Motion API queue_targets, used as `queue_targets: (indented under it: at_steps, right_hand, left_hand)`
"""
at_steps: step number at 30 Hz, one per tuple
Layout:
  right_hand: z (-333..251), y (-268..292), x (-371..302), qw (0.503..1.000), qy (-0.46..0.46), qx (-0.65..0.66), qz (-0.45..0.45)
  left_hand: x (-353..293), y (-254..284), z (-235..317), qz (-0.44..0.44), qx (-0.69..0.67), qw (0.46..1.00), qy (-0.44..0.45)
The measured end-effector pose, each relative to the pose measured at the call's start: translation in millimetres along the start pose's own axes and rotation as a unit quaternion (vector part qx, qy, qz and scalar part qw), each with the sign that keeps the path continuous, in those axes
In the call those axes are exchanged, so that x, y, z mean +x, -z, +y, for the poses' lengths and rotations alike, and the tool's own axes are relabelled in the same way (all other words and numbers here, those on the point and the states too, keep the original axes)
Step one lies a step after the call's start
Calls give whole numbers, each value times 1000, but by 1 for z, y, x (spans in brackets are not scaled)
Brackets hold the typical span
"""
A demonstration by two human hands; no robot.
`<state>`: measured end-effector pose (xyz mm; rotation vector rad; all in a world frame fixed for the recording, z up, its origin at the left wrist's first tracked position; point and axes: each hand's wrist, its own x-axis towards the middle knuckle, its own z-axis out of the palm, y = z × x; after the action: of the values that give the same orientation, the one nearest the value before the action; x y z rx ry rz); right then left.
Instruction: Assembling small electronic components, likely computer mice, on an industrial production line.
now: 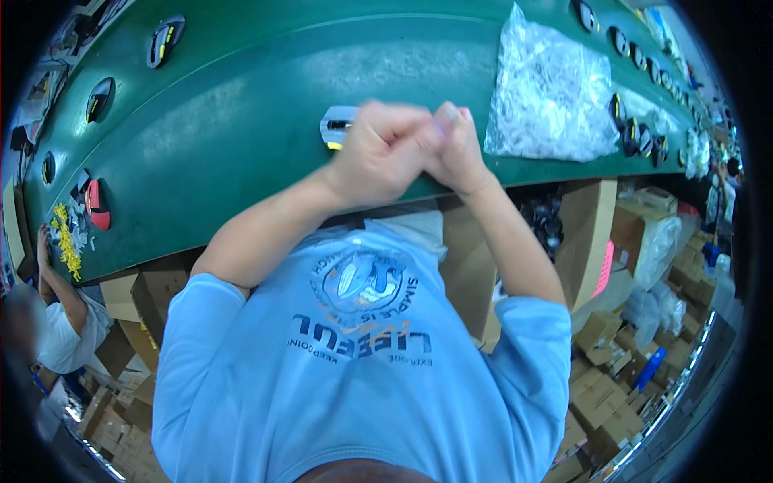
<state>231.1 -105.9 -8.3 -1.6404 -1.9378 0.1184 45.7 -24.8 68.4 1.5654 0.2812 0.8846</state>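
Note:
My left hand (pixel 377 154) is closed, its fingers curled in, above the near edge of the green bench (pixel 266 113). Against it presses my right hand (pixel 459 149), closed as well, thumb and fingers together. Both are slightly smeared by motion. Whatever lies between the fingers, if anything, is hidden. Just left of my left hand sits a grey plastic part (pixel 336 117) with a black slot and a yellow piece, partly covered by that hand. To the right of my right hand lies a clear plastic bag (pixel 551 97) filled with many small pale pieces.
Several grey-black-yellow parts, one of them (pixel 165 42), are spaced along the bench's far left; more (pixel 630 133) stand at right. A red part (pixel 97 204) lies near loose yellow pieces (pixel 64 241), beside a co-worker's arm (pixel 64 290). Cardboard boxes (pixel 596 229) stand below the bench.

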Motion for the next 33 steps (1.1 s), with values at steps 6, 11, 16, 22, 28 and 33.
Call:
queue_targets:
  at_steps: [6,11,16,22,28,33]
  right_hand:
    - [-9,19,7,1000,-17,12,1]
    - [-10,14,6,999,4,32,-14]
    - [-10,-1,1,999,7,35,1]
    - [-5,-5,3,1000,0,28,8]
    - [-2,-8,10,1000,-16,22,4]
    - [-3,-12,12,1000,-16,22,5]
  left_hand:
    - [6,70,17,-29,-39,997,-57]
    - [-36,73,-36,-150,490,857,-61]
    - [-47,70,-42,-126,495,855,-88]
    - [-44,67,-41,-129,527,837,-70]
    - [-42,67,-43,-121,534,832,-91]
    - [-47,74,-51,-107,527,838,-93]
